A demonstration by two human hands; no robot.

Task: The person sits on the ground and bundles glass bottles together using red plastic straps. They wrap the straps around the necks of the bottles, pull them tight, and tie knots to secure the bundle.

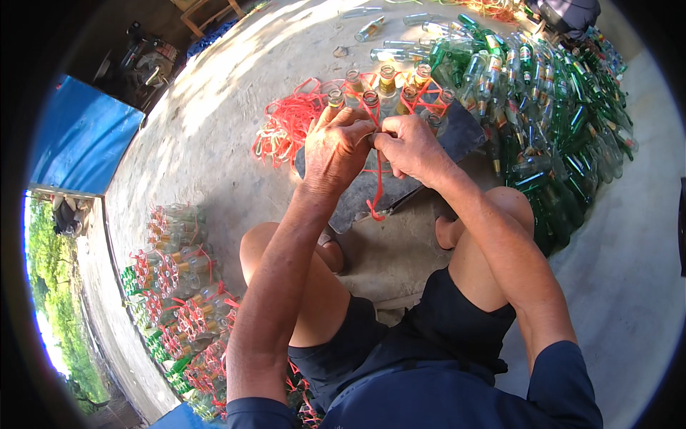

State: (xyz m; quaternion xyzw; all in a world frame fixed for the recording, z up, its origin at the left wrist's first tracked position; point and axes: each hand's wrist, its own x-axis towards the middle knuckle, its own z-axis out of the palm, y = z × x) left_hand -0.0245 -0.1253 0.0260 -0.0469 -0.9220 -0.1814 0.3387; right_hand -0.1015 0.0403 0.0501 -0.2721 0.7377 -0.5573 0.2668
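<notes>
Before me several clear glass bottles (387,80) stand upright in a cluster on a dark flat board (465,128), with red plastic twine (379,182) looped around their necks. My left hand (338,140) is at the near side of the cluster, its fingers pinching the twine. Close against it, my right hand (410,143) has its fingers closed on the twine too. One loose end hangs down below both hands over the board's near edge. A tangled heap of red twine (286,126) lies left of the bottles.
A large pile of green and clear glass bottles (557,107) lies at the right. Bundles of bottles tied with red twine (187,311) are stacked at the lower left. Loose bottles (370,29) lie on the concrete floor ahead. A blue panel (80,139) is at the far left.
</notes>
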